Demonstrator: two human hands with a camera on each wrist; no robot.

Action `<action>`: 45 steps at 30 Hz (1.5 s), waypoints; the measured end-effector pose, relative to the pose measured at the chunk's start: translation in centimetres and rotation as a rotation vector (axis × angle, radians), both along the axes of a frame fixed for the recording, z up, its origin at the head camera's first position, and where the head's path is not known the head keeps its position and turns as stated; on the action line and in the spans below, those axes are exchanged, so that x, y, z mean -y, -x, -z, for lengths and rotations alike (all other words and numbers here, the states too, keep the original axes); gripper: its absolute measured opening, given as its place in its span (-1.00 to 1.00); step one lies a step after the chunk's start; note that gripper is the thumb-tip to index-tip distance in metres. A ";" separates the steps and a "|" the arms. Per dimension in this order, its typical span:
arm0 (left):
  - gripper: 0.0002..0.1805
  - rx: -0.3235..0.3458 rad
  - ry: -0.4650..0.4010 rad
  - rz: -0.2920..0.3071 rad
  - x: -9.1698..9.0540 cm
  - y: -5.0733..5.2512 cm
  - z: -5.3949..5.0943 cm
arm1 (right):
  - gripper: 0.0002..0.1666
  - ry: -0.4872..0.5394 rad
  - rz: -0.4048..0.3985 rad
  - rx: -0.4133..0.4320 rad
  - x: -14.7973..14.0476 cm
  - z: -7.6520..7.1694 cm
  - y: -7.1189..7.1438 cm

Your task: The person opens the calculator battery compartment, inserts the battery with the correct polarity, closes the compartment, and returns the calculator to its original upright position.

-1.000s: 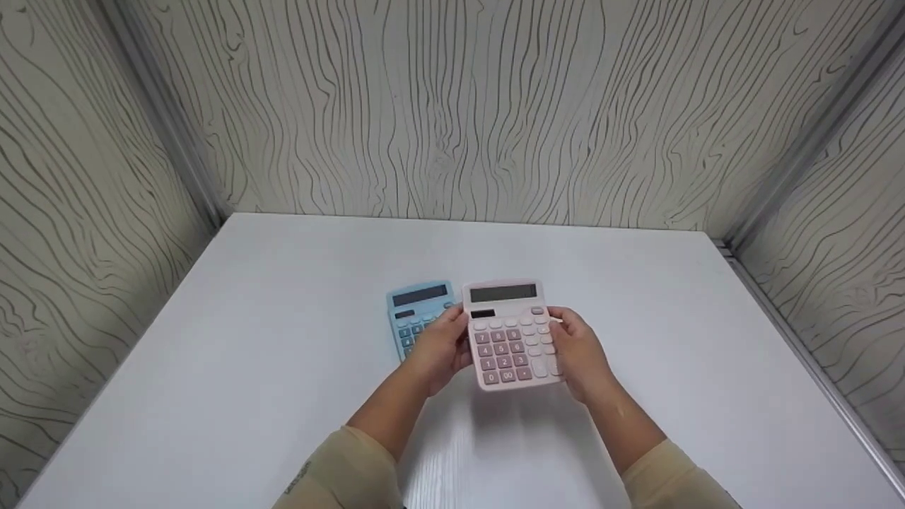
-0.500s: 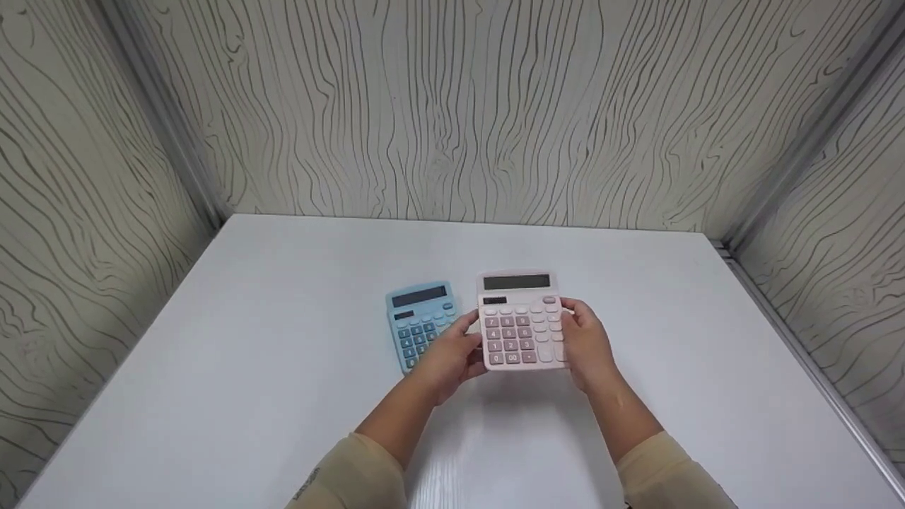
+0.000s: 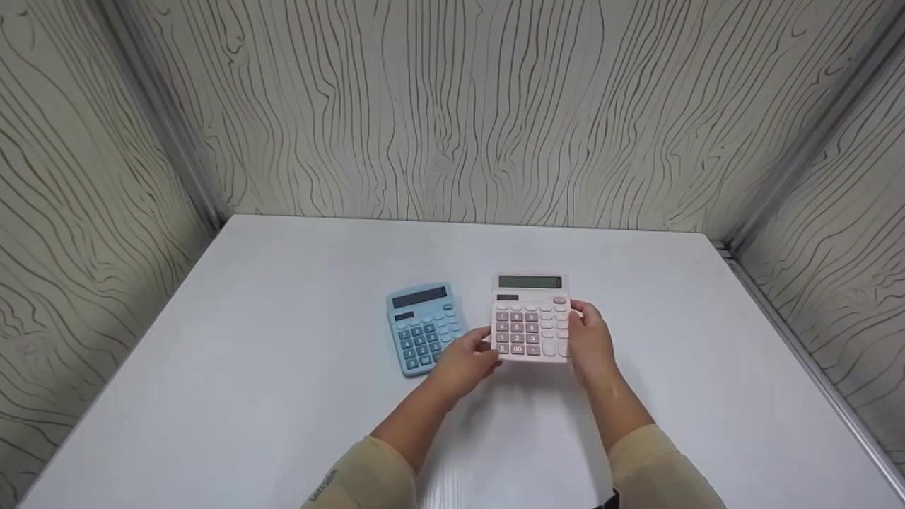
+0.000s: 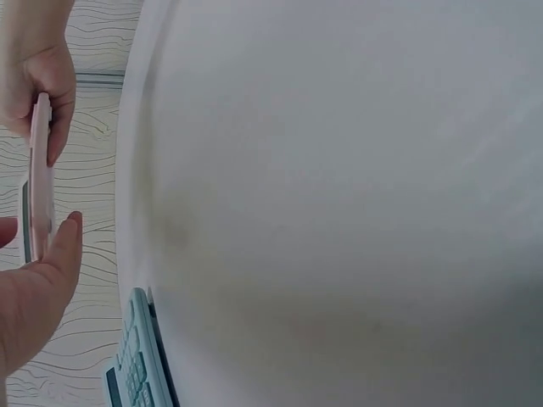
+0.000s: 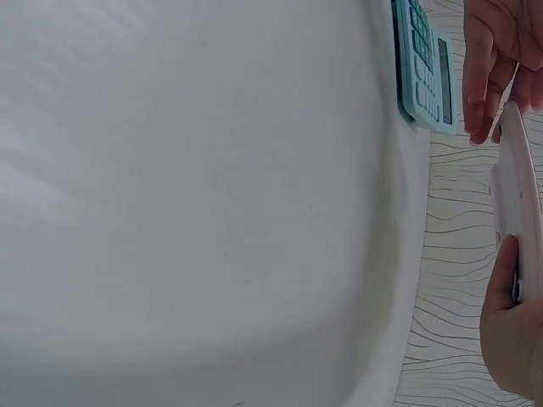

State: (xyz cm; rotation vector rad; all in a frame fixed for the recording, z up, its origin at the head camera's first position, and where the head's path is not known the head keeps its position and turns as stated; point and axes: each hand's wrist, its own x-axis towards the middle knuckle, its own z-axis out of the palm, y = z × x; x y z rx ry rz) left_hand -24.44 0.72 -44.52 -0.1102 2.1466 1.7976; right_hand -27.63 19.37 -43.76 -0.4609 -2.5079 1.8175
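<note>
A pink calculator (image 3: 530, 304), keys and dark display facing me, is held up above the white table in the head view. My right hand (image 3: 592, 345) grips its right edge, thumb on the front and fingers behind. At the lower left corner is my left hand (image 3: 463, 364), its fingers fairly straight and spread around the calculator's edge; in the right wrist view, the left fingers (image 5: 479, 80) reach out loosely beside that edge. A blue calculator (image 3: 417, 318) lies tilted on the table, its lower right corner hidden by my left hand.
The white table (image 3: 283, 339) extends around both hands. Wood-grain patterned panels (image 3: 438, 106) stand behind it and on both sides, with grey metal strips (image 3: 155, 113) at the corners.
The pink calculator has moved right and slightly up, away from the blue one. My left hand's hold has loosened and slid toward the lower corner, uncovering more of the blue calculator.
</note>
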 end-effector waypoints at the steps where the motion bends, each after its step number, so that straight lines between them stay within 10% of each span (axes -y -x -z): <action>1: -0.47 -0.010 0.027 -0.003 0.0 0.1 0.1 | -0.52 -0.005 0.006 0.004 -0.1 0.1 0.1; 18: -0.46 -0.112 0.441 0.000 -1.8 2.0 0.9 | -0.49 -0.034 0.008 0.105 -1.0 2.5 1.1; 45: -0.64 -0.150 0.785 0.079 -3.5 1.9 2.2 | -0.56 0.040 -0.049 0.203 -2.5 4.6 1.3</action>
